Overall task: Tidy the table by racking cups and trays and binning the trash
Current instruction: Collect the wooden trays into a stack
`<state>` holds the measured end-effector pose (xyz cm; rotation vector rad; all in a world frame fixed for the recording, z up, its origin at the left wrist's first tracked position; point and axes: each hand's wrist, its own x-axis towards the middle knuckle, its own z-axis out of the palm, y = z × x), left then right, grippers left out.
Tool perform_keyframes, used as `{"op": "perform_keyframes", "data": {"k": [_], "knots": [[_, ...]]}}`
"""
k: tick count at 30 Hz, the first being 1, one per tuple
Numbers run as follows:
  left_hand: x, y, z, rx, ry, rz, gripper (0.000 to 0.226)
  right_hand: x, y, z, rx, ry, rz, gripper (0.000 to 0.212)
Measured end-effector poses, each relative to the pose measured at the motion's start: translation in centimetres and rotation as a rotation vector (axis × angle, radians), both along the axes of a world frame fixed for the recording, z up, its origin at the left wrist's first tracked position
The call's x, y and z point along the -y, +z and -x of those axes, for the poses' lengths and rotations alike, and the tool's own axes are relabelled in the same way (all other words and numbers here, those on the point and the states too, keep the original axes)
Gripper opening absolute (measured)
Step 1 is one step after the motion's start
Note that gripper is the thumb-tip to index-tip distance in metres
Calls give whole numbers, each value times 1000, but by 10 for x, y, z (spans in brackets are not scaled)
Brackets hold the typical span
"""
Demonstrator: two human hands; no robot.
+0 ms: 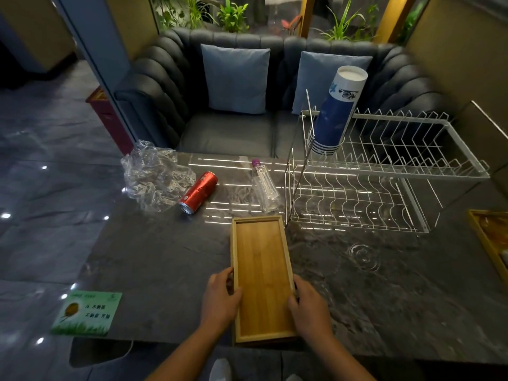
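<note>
One part of the job looks done: a tall stack of blue-and-white paper cups [334,111] stands tilted, mouth down, in the left end of the upper tier of the white two-tier wire rack [398,166]. The rest I judge as pending.

The long, shallow bamboo tray [262,270] lies on the near part of the dark, glossy stone-patterned desk [165,257], its far end close to the rack's lower corner. My left hand [220,298] grips its left rim and my right hand [309,306] grips its right rim, thumbs over the raised edge, so racking it is the step in hand. A second wooden tray [489,243] shows at the right edge, with something in it I cannot make out.

Three pieces of trash are unbinned:
- a dented red metal can [198,192] lying on its side
- a slim clear plastic bottle with a purple cap [264,188], also lying down, just left of the rack
- a crumpled sheet of clear plastic film [154,174] at the far left corner

The tray is rigid and smooth-grained; the film is light and springy, and the can would roll. I cannot tell where the bin is.
</note>
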<state>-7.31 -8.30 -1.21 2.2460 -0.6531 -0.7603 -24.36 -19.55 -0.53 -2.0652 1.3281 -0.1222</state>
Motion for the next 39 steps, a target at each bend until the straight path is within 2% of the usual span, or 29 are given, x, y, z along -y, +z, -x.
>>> {"op": "perform_keyframes", "data": {"k": [5,9,15,22,27,39], "knots": [[2,-4,2,-91,-7,-27,57,-5,-9,-1,118,-71,-145,34],[4,-9,5,-231,-15,-33,43,-4,-14,-1,49,-94,-200,42],[8,-15,11,-315,101,22,49,-14,-13,-14,26,-115,-314,52],[4,-16,16,-443,174,58,49,-2,-11,-10,89,-164,-438,45],[5,-15,16,-501,223,68,48,-2,-15,-21,-6,-221,-454,50],[3,-11,7,-602,272,129,43,-9,-16,-26,170,-351,-585,47]]}}
